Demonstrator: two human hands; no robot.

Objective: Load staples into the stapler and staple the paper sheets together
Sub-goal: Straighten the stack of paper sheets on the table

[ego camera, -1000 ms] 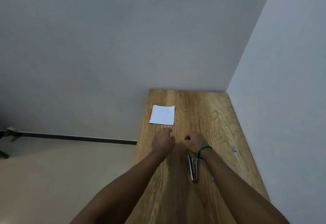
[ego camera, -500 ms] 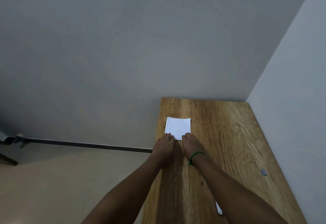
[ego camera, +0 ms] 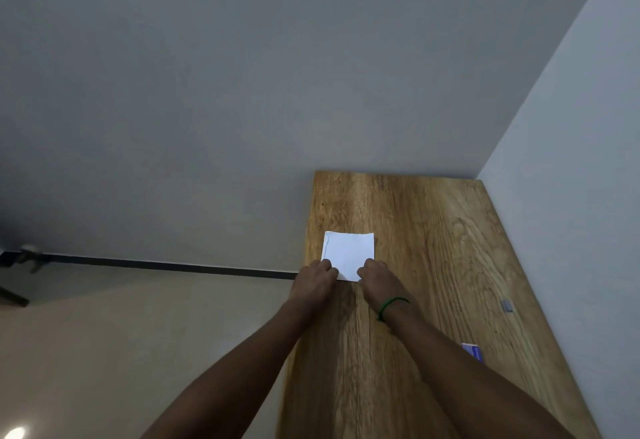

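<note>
A small square stack of white paper sheets (ego camera: 349, 251) lies on the wooden table (ego camera: 433, 248) near its left edge. My left hand (ego camera: 313, 281) grips the stack's near left corner, and my right hand (ego camera: 379, 279), with a green bead bracelet on the wrist, grips the near right corner. A small grey strip of staples (ego camera: 506, 305) lies at the table's right side. A blue and white staple box (ego camera: 472, 351) shows partly behind my right forearm. The stapler is hidden from view.
The table stands in a corner, with a grey wall behind it and a pale wall along its right side. Its left edge drops off to a beige floor (ego camera: 121, 352) with a dark skirting line.
Both hands have reached forward from the table's middle to the paper and now hold its near corners. The stapler seen earlier under my right wrist has dropped out of view.
</note>
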